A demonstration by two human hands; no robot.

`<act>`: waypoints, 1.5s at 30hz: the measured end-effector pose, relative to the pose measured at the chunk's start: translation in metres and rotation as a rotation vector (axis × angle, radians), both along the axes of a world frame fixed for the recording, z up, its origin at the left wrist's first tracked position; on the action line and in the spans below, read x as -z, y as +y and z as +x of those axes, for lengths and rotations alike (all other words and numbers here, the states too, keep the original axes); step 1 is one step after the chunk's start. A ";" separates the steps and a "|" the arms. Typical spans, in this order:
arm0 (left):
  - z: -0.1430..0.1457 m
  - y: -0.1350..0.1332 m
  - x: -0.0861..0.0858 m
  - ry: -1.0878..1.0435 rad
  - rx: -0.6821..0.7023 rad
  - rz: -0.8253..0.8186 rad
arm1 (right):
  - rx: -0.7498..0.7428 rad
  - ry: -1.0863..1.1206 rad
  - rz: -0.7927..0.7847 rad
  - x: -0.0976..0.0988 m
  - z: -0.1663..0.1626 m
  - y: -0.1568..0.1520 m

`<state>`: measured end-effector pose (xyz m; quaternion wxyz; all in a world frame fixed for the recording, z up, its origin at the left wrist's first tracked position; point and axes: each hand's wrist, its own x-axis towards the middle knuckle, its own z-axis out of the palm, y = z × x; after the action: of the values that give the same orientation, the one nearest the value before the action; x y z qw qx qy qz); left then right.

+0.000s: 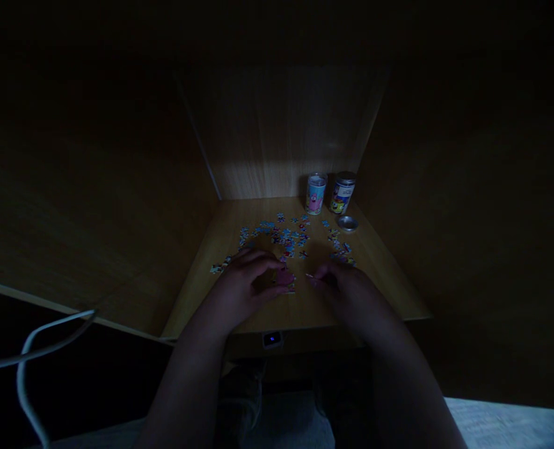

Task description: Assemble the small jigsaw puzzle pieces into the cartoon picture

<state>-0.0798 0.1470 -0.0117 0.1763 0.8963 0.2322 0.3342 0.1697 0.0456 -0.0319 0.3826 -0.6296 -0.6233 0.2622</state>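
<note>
On the wooden surface, a small joined section of a jigsaw puzzle, mostly pink, lies between my two hands. My left hand curves around its left side, thumb at the near edge and index finger at the far edge. Just to the right, my right hand pinches a single puzzle piece between thumb and index finger, apart from the joined section. Loose puzzle pieces are scattered beyond both hands, and some lie by my left knuckles. The dim light hides their fine detail.
A picture-printed can and a second can stand at the back right. A round metal lid lies before them. Wooden panels enclose the sides and back. A small lit device sits at the front edge; a white cable hangs left.
</note>
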 end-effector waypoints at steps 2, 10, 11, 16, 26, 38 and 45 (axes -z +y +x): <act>0.003 -0.004 0.000 -0.040 -0.003 0.035 | -0.018 0.235 0.023 0.000 -0.007 0.004; 0.013 -0.015 -0.002 -0.226 0.018 0.162 | -0.182 0.966 -0.050 -0.005 -0.047 0.009; 0.013 -0.014 -0.002 -0.238 0.023 0.172 | -0.187 1.023 -0.075 -0.004 -0.051 0.009; 0.009 -0.013 -0.005 -0.244 0.022 0.173 | -0.166 1.204 -0.129 0.003 -0.064 0.008; 0.006 -0.014 -0.008 -0.265 -0.015 0.173 | 0.044 1.061 0.045 0.012 -0.051 0.016; 0.004 -0.014 -0.008 -0.226 -0.004 0.129 | -0.016 0.577 0.143 -0.001 -0.025 0.012; 0.008 -0.012 -0.004 -0.199 -0.005 0.143 | -0.200 0.521 0.128 -0.003 -0.036 0.010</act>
<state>-0.0720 0.1347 -0.0079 0.1332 0.8683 0.1915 0.4377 0.1338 0.0560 -0.0293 0.5411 -0.4510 -0.5781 0.4118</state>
